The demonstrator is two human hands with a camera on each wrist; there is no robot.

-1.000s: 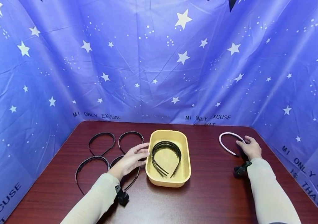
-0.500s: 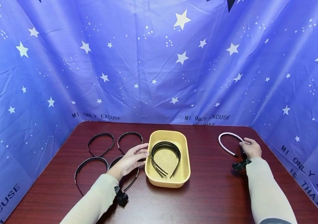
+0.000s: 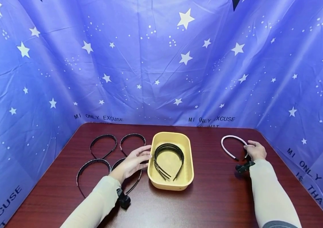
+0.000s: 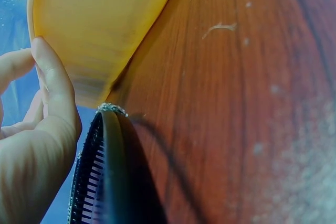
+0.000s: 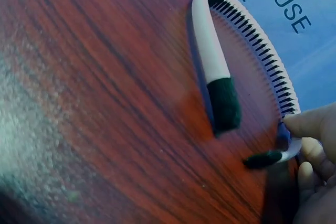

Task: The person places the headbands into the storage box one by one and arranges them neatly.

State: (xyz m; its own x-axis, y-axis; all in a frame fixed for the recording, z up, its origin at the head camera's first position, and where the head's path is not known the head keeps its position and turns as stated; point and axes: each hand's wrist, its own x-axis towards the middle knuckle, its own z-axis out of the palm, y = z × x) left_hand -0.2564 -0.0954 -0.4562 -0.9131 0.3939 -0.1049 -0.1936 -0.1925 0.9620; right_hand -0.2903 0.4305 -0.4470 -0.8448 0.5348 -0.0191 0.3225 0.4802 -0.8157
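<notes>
A white headband (image 3: 228, 138) with comb teeth and dark end caps lies at the table's right. My right hand (image 3: 256, 151) pinches one arm of it between thumb and fingers; in the right wrist view, the headband (image 5: 201, 35) has its two capped ends (image 5: 224, 103) toward the camera. At the middle, my left hand (image 3: 133, 163) rests its fingertips against the left side of a yellow plastic box (image 3: 170, 186). The left wrist view has a fingertip (image 4: 44, 51) at the box's rim. Inside the box lie nested black toothed headbands (image 3: 168, 146).
Several dark headbands (image 3: 93, 161) lie on the left of the reddish wooden table (image 3: 212, 202), partly under the left forearm. One black headband (image 4: 110, 129) stands close beside the left hand. A blue star-printed curtain (image 3: 161, 63) surrounds the table's back and sides.
My right hand has closed its fingers on the white headband, which has shifted slightly left. The left hand and the box stay in place.
</notes>
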